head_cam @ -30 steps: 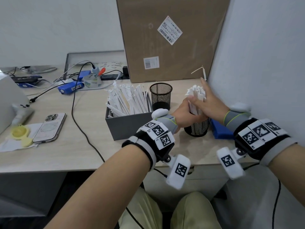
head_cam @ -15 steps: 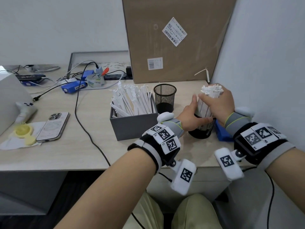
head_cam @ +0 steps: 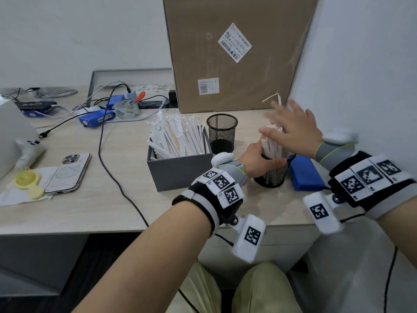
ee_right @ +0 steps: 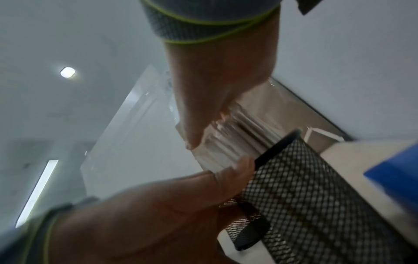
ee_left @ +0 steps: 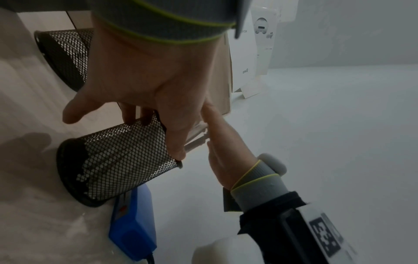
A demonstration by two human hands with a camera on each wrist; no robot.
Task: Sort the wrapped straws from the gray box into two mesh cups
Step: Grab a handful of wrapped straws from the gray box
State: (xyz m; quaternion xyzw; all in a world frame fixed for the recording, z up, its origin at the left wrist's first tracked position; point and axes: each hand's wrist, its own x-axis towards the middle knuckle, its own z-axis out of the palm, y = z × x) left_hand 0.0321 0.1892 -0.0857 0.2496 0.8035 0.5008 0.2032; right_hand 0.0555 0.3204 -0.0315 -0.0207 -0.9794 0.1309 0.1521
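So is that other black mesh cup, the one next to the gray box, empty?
Seemingly empty: the far mesh cup shows no straws above its rim, only a dark inside.

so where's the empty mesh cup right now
In the head view the empty cup stands mid-desk, behind the gray box's right corner, left of the straw-filled cup.

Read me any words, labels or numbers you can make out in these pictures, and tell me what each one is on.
"PICO", upside down, probably: white carton.
Tilted shipping label on the cardboard box: barcode and print, too small to read.
Lower label: barcode, too small to read.
Tape roll: print blurred.
Wrist tags: square patterns, no readable words.
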